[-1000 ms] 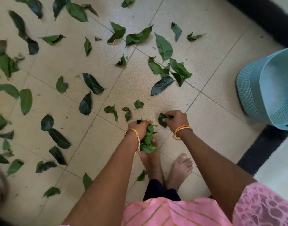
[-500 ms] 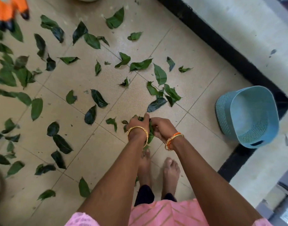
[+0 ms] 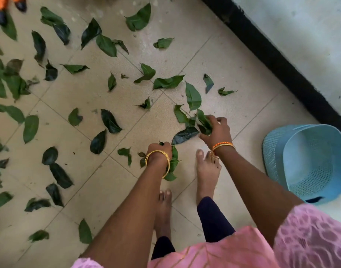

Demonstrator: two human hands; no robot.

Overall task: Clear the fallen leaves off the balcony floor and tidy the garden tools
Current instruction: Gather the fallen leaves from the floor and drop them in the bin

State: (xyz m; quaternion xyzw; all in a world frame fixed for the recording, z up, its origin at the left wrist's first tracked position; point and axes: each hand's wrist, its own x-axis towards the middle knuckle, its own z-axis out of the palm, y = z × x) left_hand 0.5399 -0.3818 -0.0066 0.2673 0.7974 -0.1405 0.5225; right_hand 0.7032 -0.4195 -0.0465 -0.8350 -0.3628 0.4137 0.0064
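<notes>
Two hands work: left hand (image 3: 159,149) clenches a leaf bunch (image 3: 173,163); right hand (image 3: 216,130) grasps floor leaves (image 3: 203,121) near the blue basket (image 3: 308,163).

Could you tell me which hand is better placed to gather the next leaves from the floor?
The right hand: it is already reaching into the leaf cluster, while the left hand is closed on a full bunch of leaves.

No text, label, brand, number or sign can be read anywhere in this view.
</notes>
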